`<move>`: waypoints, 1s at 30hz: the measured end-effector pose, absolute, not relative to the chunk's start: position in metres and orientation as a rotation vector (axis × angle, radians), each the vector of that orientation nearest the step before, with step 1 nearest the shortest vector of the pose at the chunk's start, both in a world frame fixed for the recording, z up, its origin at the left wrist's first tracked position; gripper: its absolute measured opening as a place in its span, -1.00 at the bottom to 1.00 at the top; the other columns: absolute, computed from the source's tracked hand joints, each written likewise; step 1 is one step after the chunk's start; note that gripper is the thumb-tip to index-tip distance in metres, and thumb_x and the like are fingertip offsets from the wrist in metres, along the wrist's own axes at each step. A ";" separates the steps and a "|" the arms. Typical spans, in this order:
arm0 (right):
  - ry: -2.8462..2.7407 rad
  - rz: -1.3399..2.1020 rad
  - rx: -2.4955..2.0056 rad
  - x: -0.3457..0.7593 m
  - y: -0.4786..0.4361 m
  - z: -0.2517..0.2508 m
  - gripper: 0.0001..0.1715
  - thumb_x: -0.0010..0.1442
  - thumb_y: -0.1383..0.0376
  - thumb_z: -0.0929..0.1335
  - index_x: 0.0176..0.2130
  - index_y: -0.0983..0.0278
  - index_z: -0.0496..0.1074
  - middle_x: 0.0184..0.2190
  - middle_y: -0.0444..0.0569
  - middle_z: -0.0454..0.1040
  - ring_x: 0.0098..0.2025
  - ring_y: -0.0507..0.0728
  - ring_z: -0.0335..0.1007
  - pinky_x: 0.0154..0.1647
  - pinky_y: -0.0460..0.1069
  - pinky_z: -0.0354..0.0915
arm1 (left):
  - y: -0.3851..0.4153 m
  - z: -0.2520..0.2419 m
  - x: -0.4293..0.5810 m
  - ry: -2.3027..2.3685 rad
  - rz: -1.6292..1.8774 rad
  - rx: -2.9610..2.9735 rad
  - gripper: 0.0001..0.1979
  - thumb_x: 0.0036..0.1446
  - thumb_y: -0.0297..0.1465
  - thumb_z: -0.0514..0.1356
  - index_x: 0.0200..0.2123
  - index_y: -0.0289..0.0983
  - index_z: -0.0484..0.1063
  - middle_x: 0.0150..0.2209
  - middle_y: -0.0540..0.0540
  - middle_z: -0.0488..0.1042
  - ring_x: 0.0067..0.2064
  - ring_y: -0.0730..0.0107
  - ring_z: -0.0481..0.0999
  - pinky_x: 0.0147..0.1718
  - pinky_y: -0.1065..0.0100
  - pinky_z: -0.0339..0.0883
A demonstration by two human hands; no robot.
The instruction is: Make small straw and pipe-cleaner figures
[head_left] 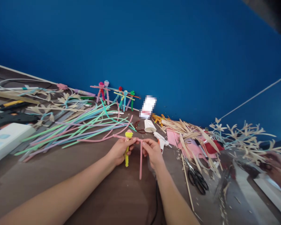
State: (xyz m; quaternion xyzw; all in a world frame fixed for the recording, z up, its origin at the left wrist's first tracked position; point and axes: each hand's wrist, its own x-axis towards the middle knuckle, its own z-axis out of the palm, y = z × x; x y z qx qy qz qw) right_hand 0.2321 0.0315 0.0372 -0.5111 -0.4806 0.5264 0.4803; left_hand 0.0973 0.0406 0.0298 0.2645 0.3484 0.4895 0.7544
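Note:
My left hand (118, 151) is closed around a small yellow pipe-cleaner figure (127, 161) with a rounded yellow head on top. A pink pipe cleaner (140, 165) runs sideways across the figure, sticking out to the left, then bends downward on the right. My right hand (154, 151) pinches that pink pipe cleaner near its bend, and the end hangs straight down. Fingers partly hide where pink meets yellow. Just beyond my hands lie a white paper cup (150, 126) and a white glue gun (162, 140).
Loose pastel pipe cleaners (84, 125) spread to the left, near a white power strip (10, 142). Several finished pipe-cleaner figures (125, 98) lean on the blue wall. Scissors (198, 179) and dried strips (187, 128) lie rightward. Another person's hand (275, 167) is at the far right.

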 end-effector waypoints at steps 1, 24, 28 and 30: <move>-1.174 1.263 -1.252 0.234 0.032 0.037 -0.78 -0.11 0.20 0.33 -0.45 0.32 0.34 -0.71 -0.24 0.23 -0.72 -0.11 0.05 -0.74 -0.19 -0.01 | 0.041 0.030 0.097 0.761 1.066 0.571 -0.78 -0.22 -0.38 0.27 -0.48 -0.37 0.34 -0.51 0.00 0.37 -0.66 0.71 0.13 -0.79 0.61 -0.13; -1.689 0.421 -1.661 0.261 0.035 0.058 -0.74 0.06 0.24 0.22 -0.49 0.30 0.41 -0.60 -0.12 0.40 -0.56 0.00 0.24 -0.52 -0.13 0.10 | 0.043 0.030 0.097 0.871 1.231 0.698 -0.68 -0.24 -0.36 0.26 -0.32 -0.34 0.38 -0.40 -0.04 0.45 -0.62 0.64 0.26 -0.72 0.56 0.09; -1.863 0.202 -1.915 0.301 0.009 0.093 -0.76 0.08 0.26 0.20 -0.40 0.24 0.43 -0.46 -0.08 0.47 -0.42 0.04 0.33 -0.41 -0.11 0.12 | 0.048 0.025 0.092 0.832 1.237 0.716 -0.68 -0.21 -0.37 0.26 -0.30 -0.31 0.38 -0.36 -0.03 0.43 -0.58 0.64 0.29 -0.69 0.57 0.12; -1.826 0.072 -2.185 0.333 -0.010 0.098 -0.74 0.09 0.27 0.18 -0.38 0.25 0.43 -0.43 -0.03 0.47 -0.38 0.09 0.35 -0.39 -0.08 0.13 | 0.050 0.021 0.091 0.841 1.262 0.717 -0.73 -0.24 -0.39 0.27 -0.37 -0.34 0.40 -0.44 0.00 0.41 -0.57 0.62 0.30 -0.68 0.57 0.13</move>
